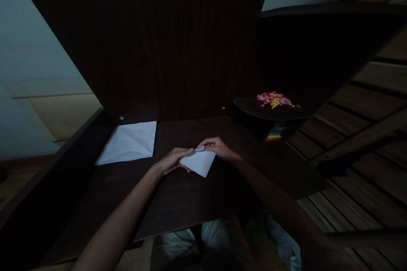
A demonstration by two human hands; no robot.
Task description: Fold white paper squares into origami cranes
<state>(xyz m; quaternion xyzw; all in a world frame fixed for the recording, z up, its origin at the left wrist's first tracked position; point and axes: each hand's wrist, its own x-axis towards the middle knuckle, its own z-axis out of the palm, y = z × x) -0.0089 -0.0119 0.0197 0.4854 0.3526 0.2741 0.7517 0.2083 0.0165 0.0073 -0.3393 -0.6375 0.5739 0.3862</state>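
Observation:
A folded piece of white paper [199,164] is held between my two hands above the dark desk [187,199]. My left hand [174,161] grips its left side, thumb on top and fingers underneath. At the upper right edge, my right hand [218,148] pinches the paper near a small folded strip. One pointed corner of the paper faces toward me. To the left on the desk lies a larger white sheet or stack of paper [130,142] with diagonal creases.
A small rounded shelf [254,108] at the right bears a pile of small pink, yellow and orange pieces [274,99]. Below it is a colourful item [274,133], too dark to name. A tall dark panel [159,51] rises behind the desk; wooden slats [365,131] stand at the right.

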